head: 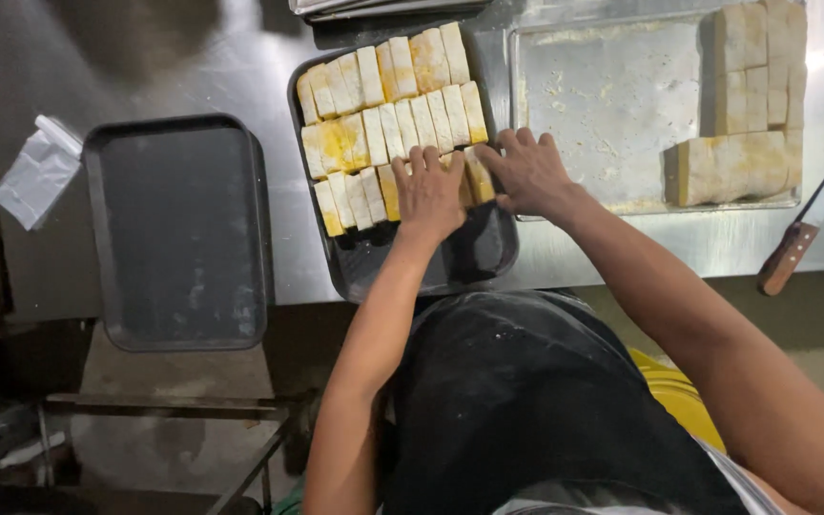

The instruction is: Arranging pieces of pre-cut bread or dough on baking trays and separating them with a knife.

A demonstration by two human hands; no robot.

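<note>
A dark tray [450, 262] on the steel counter holds three rows of pale yellow rectangular slabs [388, 91]. My left hand [428, 195] lies palm down on the slabs of the nearest row, fingers together. My right hand [526, 172] rests beside it at the tray's right edge, fingertips touching the end slab [478, 175] of that row. Neither hand lifts anything; both press flat on the slabs.
A steel tray [612, 105] at the right holds larger pale blocks [751, 95] and crumbs. A knife with a wooden handle [789, 256] lies at the far right. An empty dark tray [178, 229] sits to the left, with a crumpled plastic bag [38, 172] beyond it.
</note>
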